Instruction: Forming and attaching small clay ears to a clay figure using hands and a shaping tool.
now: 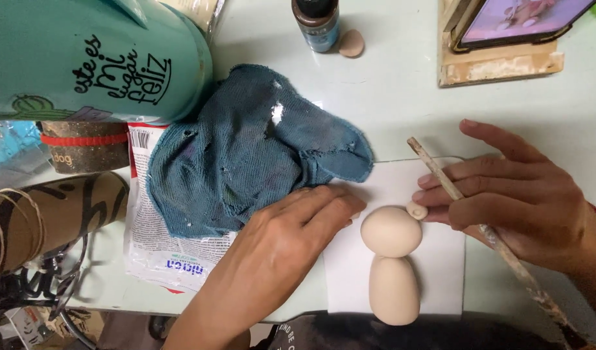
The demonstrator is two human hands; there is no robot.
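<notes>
Resting palm-down, the left hand (282, 243) lies flat and open, fingertips touching the clay figure (392, 262) at its 9 o'clock. Right hand (518, 194) grips a thin wooden stick (492, 236) and pinches a small clay ball (416, 209) against the figure's head at 1 o'clock. Figure lies on white paper (440, 259); blue cloth (252, 146) at 10 o'clock.

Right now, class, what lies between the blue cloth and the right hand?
In the head view, the left hand's fingers, white paper and the clay figure's round head lie between the blue cloth and right hand.
</notes>
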